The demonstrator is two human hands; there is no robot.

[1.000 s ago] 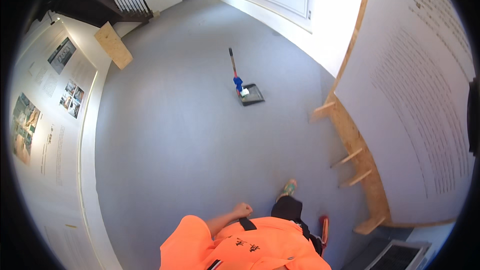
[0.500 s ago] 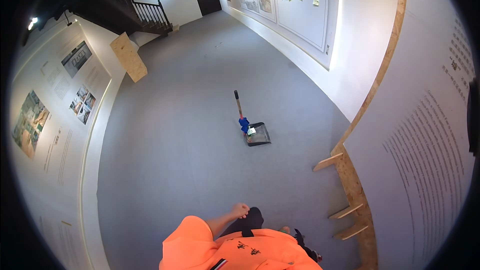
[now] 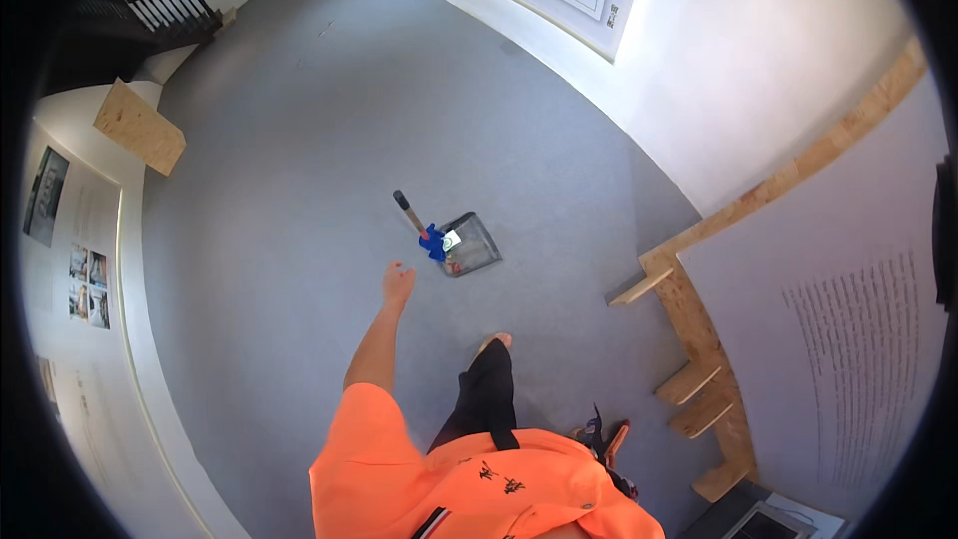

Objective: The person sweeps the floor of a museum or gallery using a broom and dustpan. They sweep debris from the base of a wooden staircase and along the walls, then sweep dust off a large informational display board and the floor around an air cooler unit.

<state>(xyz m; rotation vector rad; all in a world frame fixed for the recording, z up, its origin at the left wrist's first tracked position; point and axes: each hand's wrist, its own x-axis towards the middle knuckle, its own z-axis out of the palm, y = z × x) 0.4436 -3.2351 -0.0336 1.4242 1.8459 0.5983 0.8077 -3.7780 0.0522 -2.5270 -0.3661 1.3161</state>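
My left hand [image 3: 398,282] reaches forward over the grey floor. Its fingers are apart and hold nothing. Just beyond it stands a long-handled dustpan [image 3: 477,245], its dark handle end [image 3: 401,200] leaning up to the left. A blue cloth-like bundle [image 3: 432,242] hangs where the handle meets the pan. Inside the pan lie a white piece with a green mark [image 3: 451,240] and small coloured bits. By my right hip, a black and orange-red object [image 3: 616,444] shows in part; its kind is unclear. My right hand does not show.
At the right stands a text panel [image 3: 768,269] on a wooden base, with wooden feet [image 3: 642,286] jutting onto the floor. A wooden board [image 3: 140,128] leans out from the left display wall. Dark stairs [image 3: 165,15] rise at the far left.
My left hand has stretched forward from my waist toward the dustpan's handle. I have stepped closer, one foot now showing ahead, and the view has turned right and downward.
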